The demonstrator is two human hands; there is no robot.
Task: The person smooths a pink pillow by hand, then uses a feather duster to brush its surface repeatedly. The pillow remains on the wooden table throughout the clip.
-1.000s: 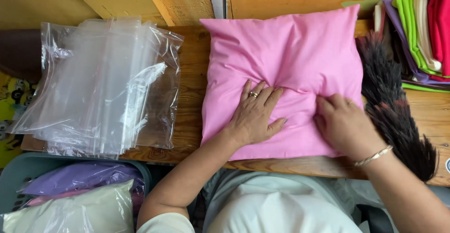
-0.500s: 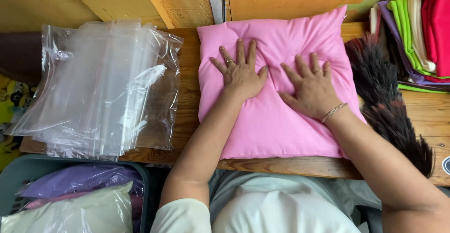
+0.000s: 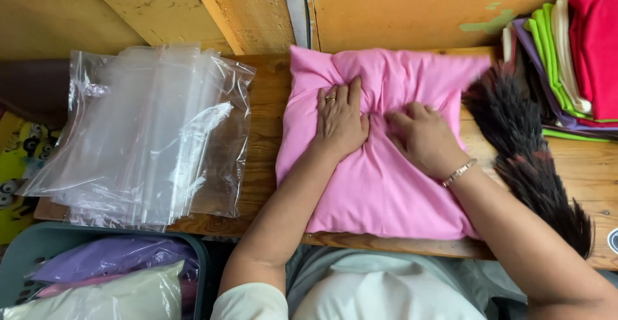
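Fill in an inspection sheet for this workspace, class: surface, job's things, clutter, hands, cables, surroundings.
Surface: wooden table, worn, mostly covered.
Job's things: pink pillow lying flat, creased at the middle.
Clutter: stack of clear plastic bags to the left; dark feather duster to the right.
Hands: left hand pressed flat on the pillow; right hand beside it, fingers bent into the fabric.
Cables: nothing seen.
Surroundings: folded coloured cloths far right; grey bin of bagged items below; yellow wall behind.

light: soft, even daylight | shadows: faint, under the arms | glare: white sheen on the plastic bags [image 3: 148,133] (mild) | blur: pink cloth [image 3: 380,185] smeared at its far corner | focus: otherwise sharp
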